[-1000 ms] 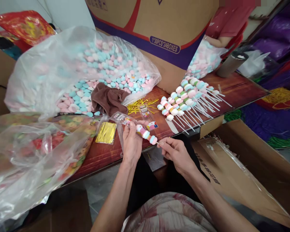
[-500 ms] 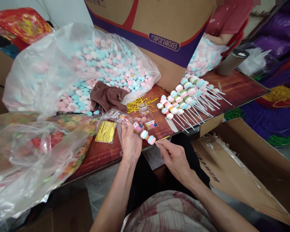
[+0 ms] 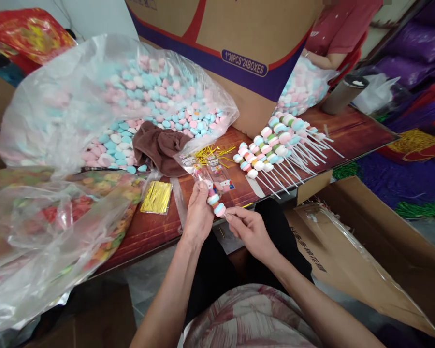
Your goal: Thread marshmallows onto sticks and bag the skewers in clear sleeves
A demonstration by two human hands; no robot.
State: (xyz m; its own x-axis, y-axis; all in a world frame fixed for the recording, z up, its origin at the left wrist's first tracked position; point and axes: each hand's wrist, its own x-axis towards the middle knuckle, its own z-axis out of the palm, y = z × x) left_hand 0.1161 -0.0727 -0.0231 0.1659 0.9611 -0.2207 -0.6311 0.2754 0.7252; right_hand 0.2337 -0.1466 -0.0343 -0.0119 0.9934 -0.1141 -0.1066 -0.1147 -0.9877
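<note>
My left hand (image 3: 199, 210) is closed on a clear printed wrapper (image 3: 199, 171) that covers the upper part of a candy skewer (image 3: 213, 199). White, blue and pink pieces show on the skewer between my hands. My right hand (image 3: 248, 229) pinches the skewer's lower end, and a yellow tie sticks out beyond its fingers. Behind my hands lie another printed wrapper (image 3: 222, 175) and a loose pile of gold ties (image 3: 213, 154). A packet of gold ties (image 3: 156, 197) is left of my left hand.
Finished-looking skewers (image 3: 271, 145) lie in rows at the right. A large bag of candies (image 3: 119, 96), a brown cloth (image 3: 159, 147) and a fruit-coloured bag (image 3: 76, 217) occupy the left. Behind stands a big carton (image 3: 217, 29); a tumbler (image 3: 344, 94) and a person's arm (image 3: 322, 60) are beyond. An open box (image 3: 351, 241) is lower right.
The wrapper and skewer have turned more upright, and the wrapper's far end has swung right. My right hand has moved left, closer to my left hand.
</note>
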